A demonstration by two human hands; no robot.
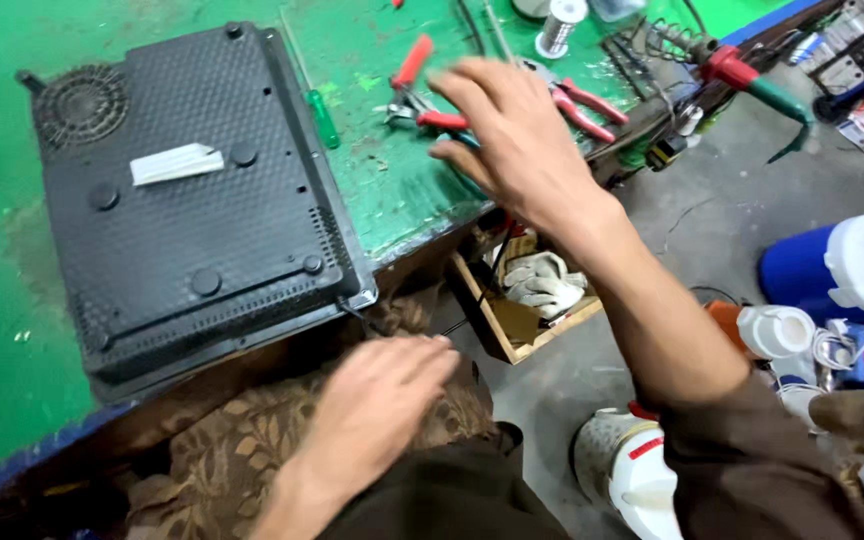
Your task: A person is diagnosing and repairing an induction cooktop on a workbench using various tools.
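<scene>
The right hand point(517, 140) hovers over the green workbench point(392, 200) near its front edge, fingers spread and loose, gripping nothing, just above red-handled pliers point(422, 95). A green-handled screwdriver point(322, 115) lies beside them. The left hand point(377, 400) rests open and empty on patterned brown cloth point(222, 450) below the bench's front edge, near the corner of the overturned black induction cooker point(192, 210).

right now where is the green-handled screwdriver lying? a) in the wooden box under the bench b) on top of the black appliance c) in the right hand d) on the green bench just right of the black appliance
d: the green-handled screwdriver lies flat on the green bench beside the right edge of the upturned black appliance, with neither hand on it.
</scene>
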